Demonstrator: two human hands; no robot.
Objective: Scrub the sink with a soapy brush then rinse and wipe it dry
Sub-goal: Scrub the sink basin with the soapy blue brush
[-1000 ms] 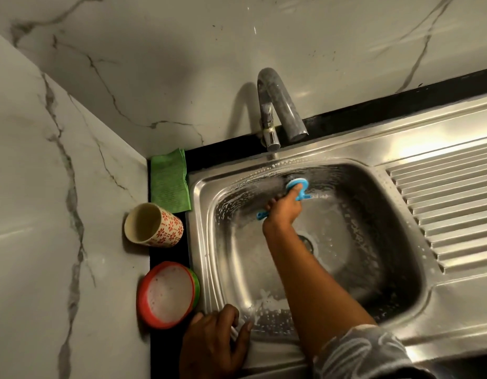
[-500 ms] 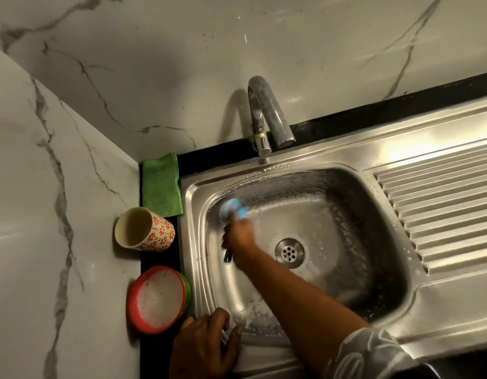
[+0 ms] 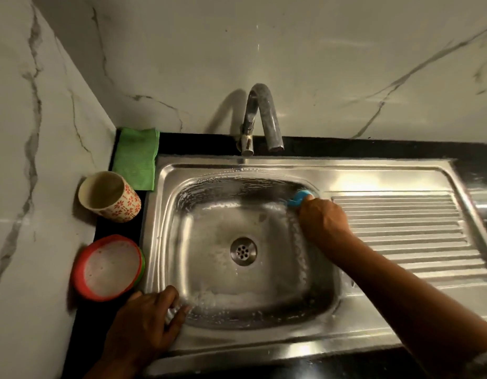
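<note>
Touching one sink (image 3: pixel 264 163): two hands (image 3: pixel 323 220) (image 3: pixel 146 321), one brush (image 3: pixel 299 198).

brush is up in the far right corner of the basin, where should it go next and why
Probably draw it down the right wall toward the near right corner. The right hand grips the blue brush at the far right corner of the sink, suds already streak the back wall, and the near right corner looks darker with less foam.

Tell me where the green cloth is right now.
In the head view, the green cloth lies in the far left corner of the black counter, beside the sink and behind the patterned cup.
</note>
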